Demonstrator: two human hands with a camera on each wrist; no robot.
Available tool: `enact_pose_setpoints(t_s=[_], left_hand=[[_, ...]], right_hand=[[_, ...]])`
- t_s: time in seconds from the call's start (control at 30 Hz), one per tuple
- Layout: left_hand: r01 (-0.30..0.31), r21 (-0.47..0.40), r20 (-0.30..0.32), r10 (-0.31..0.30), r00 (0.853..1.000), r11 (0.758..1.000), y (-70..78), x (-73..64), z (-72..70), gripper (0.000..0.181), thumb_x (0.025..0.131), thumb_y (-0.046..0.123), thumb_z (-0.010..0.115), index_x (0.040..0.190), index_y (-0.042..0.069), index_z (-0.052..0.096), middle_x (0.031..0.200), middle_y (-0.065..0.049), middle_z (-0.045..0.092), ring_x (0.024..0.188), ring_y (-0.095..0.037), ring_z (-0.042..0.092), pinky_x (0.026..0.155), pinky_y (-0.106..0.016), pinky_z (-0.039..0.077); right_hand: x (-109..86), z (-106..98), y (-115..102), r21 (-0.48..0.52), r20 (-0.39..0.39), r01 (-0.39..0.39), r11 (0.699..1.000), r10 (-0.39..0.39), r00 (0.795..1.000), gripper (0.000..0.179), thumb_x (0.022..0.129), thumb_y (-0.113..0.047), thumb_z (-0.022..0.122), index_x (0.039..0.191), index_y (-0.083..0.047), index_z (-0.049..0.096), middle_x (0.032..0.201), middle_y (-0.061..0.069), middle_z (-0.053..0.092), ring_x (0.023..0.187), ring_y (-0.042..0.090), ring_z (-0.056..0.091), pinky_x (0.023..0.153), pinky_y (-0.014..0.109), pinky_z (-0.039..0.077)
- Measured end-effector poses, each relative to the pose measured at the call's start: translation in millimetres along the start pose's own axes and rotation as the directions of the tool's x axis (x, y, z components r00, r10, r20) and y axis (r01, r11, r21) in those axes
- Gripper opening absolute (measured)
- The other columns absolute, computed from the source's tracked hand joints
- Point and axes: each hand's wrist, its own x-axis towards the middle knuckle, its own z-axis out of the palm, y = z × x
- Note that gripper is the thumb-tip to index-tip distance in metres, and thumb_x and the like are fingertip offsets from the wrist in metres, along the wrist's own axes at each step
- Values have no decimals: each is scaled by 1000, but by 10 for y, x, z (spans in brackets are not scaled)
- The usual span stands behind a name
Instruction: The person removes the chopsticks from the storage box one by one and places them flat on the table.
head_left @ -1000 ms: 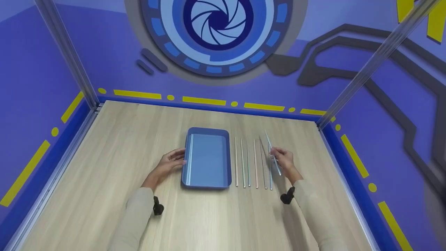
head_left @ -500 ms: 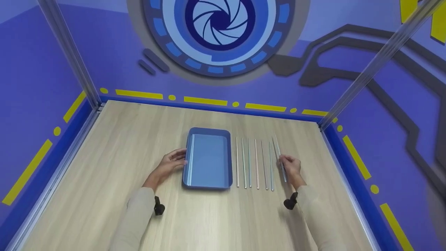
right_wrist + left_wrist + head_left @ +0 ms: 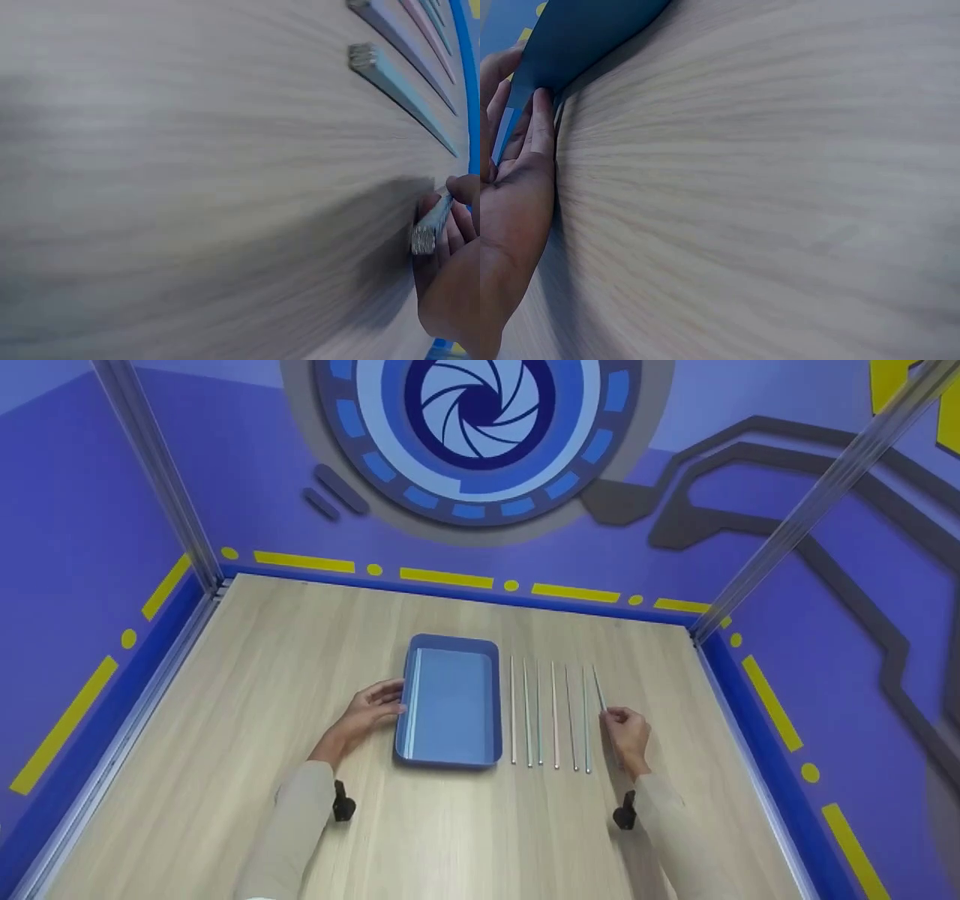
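Note:
A shallow blue tray lies on the table. My left hand touches the outside of its left wall, fingers fairly straight; in the left wrist view the fingertips lie against that wall. Right of the tray, several slim tapered chopsticks, among them a pink one and a light-blue one, lie in a spaced row. At the row's right end my right hand pinches another chopstick, low over the table. Its square silvery end shows in the right wrist view; the fingers hide its middle.
The wooden table is bounded by blue-purple walls with yellow marks. Metal posts stand at both back corners, such as the left post. Bare wood shows left of the tray and in front of it.
My right hand has moved right and towards me with its chopstick, bringing it down beside the row, more in line with the others. The left hand stays at the tray.

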Motion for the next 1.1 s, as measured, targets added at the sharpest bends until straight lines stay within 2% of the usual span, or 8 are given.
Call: enact_pose_setpoints(t_s=[0.23, 0.43, 0.67, 0.87, 1.1], left_hand=[[-3, 39, 0, 3, 1000, 999, 14, 12, 4, 64, 94, 0, 70, 152, 0, 44, 155, -24, 46, 144, -35, 45, 102, -23, 55], [5, 18, -3, -5, 1000, 1000, 3, 3, 14, 64, 93, -2, 70, 152, -1, 44, 154, -25, 46, 140, -31, 49, 101, -24, 56], [24, 12, -17, -24, 1000, 1000, 6, -12, 0, 63, 93, 0, 71, 151, 1, 46, 153, -22, 48, 140, -29, 50, 102, -25, 55], [17, 8, 2, -17, 1000, 1000, 10, -4, -5, 64, 94, -1, 70, 152, 0, 43, 154, -24, 46, 140, -29, 49, 102, -26, 55], [19, 0, -9, -19, 1000, 1000, 0, 5, -13, 64, 92, -2, 71, 151, 0, 45, 153, -25, 47, 137, -26, 52, 102, -26, 56]], right_hand=[[-38, 39, -17, -18, -61, 22, 1000, -23, 998, 23, 98, -17, 67, 109, 2, 75, 98, 17, 74, 79, 19, 63, 62, 14, 44], [-68, 74, 8, -88, -94, 35, 995, -43, 995, 22, 97, -20, 68, 103, -1, 78, 97, 17, 77, 83, 26, 70, 66, 21, 47], [-62, 79, 25, -76, -99, 17, 997, -24, 995, 21, 96, -20, 70, 100, -1, 79, 93, 17, 77, 76, 22, 68, 62, 18, 45], [-76, 69, 34, -62, -100, 12, 998, -18, 995, 24, 96, -21, 71, 100, 1, 78, 91, 18, 77, 74, 21, 67, 61, 19, 45], [-9, -5, -20, -50, -45, -6, 999, 4, 999, 29, 97, -26, 69, 101, 2, 77, 90, 18, 76, 68, 14, 64, 56, 15, 45]])
